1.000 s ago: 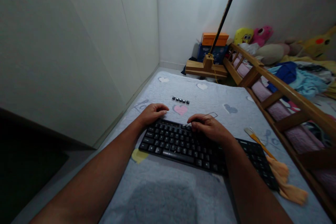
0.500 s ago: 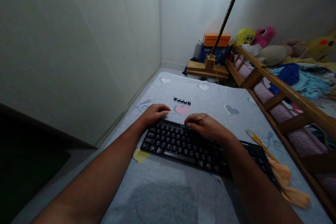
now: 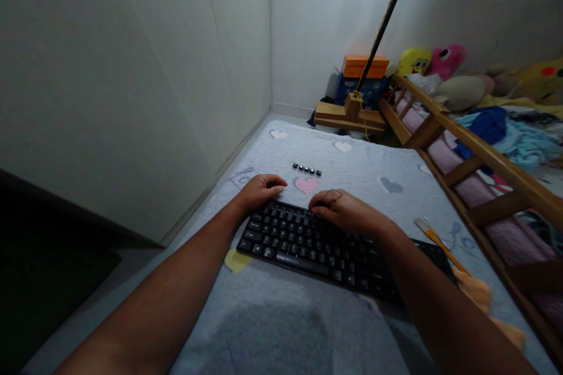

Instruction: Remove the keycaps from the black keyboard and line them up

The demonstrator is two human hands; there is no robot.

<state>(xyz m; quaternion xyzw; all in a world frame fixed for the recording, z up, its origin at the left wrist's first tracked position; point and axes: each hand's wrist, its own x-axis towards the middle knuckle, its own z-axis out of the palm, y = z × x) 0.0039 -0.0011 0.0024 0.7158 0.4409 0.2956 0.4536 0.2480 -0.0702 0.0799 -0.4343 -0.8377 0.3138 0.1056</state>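
Note:
A black keyboard (image 3: 303, 249) lies at a slant on the light blanket. My left hand (image 3: 263, 189) rests by its far left corner, fingers loosely curved and thumb apart, with nothing visible between them. Over the top row of keys is my right hand (image 3: 338, 208), its fingers curled down and closed together. Whatever those fingertips may pinch is hidden, and my right forearm covers part of the number pad side. Several loose black keycaps (image 3: 307, 170) sit in a row beyond the keyboard, above a pink heart print.
Right of the keyboard lie a flat brush (image 3: 433, 234) with an orange handle and an orange cloth (image 3: 477, 290). A wooden bed rail (image 3: 488, 140) runs along the right. A white cabinet (image 3: 176, 70) borders the left. A wooden stand (image 3: 349, 114) with a pole stands behind.
The view has shifted slightly. My right forearm has swung a little to the right, while its fingers stay at the top key row. My left hand stays in place.

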